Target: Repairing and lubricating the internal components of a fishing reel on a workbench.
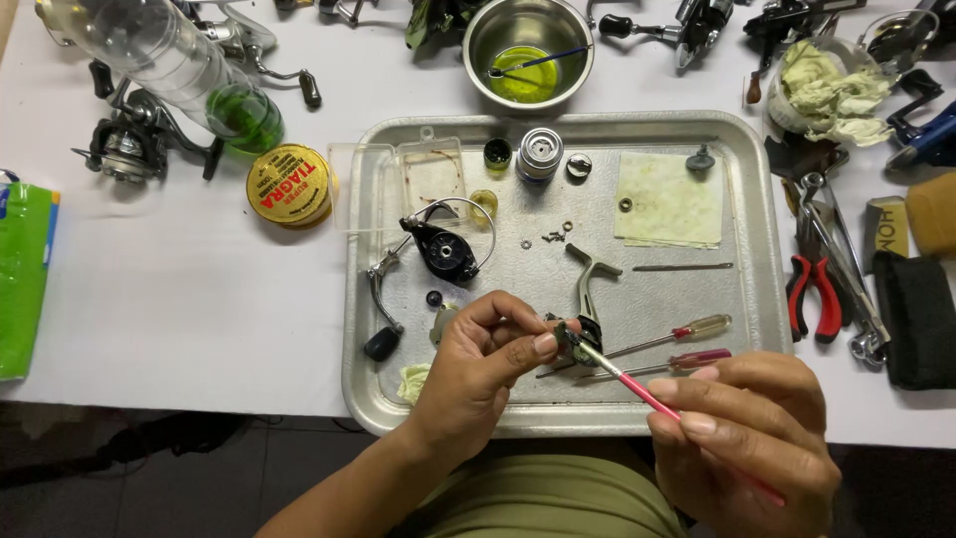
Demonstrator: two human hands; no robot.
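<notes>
1. White table (pixel 199 299) fills most of the view, lit evenly from above, soft short shadows.
2. Dark floor (pixel 149 468) shows below the table's near edge, down-left of the grip; some dark shape lies on it, too dim to tell.
3. Silver metal tray (pixel 762 299) sits on the table directly under the grip, rim slightly glossy.
4. No walls or windows in view.
</notes>
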